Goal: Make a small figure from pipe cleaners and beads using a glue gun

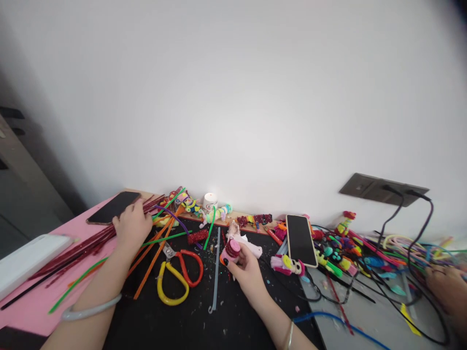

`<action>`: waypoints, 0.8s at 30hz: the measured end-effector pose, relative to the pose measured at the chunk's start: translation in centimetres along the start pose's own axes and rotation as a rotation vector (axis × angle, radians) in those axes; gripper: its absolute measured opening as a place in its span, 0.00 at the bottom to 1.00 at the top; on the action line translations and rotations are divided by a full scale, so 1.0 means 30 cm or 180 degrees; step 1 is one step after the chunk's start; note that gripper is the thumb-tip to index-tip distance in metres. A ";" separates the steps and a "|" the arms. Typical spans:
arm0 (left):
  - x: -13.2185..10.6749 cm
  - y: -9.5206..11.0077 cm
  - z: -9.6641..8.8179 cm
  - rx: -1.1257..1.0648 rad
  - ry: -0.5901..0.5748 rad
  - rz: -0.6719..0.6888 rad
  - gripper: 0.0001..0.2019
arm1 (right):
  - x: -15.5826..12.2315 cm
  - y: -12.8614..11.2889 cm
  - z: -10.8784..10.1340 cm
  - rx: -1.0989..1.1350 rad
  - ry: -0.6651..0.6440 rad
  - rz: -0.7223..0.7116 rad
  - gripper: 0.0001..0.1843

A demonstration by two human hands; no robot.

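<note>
My left hand (132,226) lies over a bundle of dark red glittery pipe cleaners (73,252) on the pink mat, its fingers curled down onto them, close to a black phone (114,206). My right hand (247,269) is closed on a small pink and red pipe-cleaner piece (232,250), holding it over the black mat. A white glue gun (245,241) lies just behind that hand. Orange, green and purple pipe cleaners (159,239) fan out between my hands. Red-and-yellow scissors (178,277) lie open beneath them.
A second phone (299,239) leans at the right among several small colourful pipe-cleaner figures. Another person's hand (447,288) reaches into a tangle of pipe cleaners and black cables at far right. A wall socket (383,189) holds plugs. A white box (27,260) lies far left.
</note>
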State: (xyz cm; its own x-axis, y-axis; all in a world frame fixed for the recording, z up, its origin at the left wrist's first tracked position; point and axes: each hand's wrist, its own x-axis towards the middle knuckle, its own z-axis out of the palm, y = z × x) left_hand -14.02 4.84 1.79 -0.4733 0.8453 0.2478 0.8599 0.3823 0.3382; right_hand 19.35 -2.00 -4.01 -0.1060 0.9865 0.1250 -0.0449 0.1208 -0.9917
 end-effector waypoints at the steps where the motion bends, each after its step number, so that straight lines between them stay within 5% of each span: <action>1: 0.003 -0.007 0.000 -0.0005 -0.0018 -0.0020 0.28 | 0.000 -0.001 0.001 0.0010 0.0003 0.0009 0.21; 9: 0.042 -0.046 -0.006 -0.0066 -0.0116 -0.0302 0.30 | 0.003 -0.003 -0.003 -0.0006 -0.0041 -0.0020 0.19; 18: 0.054 -0.083 -0.025 -0.0338 -0.0171 -0.0502 0.18 | 0.002 -0.014 -0.001 -0.0038 -0.0024 -0.0107 0.18; 24: 0.052 -0.086 -0.023 -0.0387 -0.0124 -0.0448 0.20 | 0.000 -0.024 0.004 -0.0030 0.0046 -0.0079 0.18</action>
State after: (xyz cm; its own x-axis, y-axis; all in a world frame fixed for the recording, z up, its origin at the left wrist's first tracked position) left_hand -17.10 4.92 1.93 -0.5774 0.8015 0.1556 0.7552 0.4519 0.4748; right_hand 19.28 -2.09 -3.29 -0.0907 0.9846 0.1491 -0.0378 0.1462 -0.9885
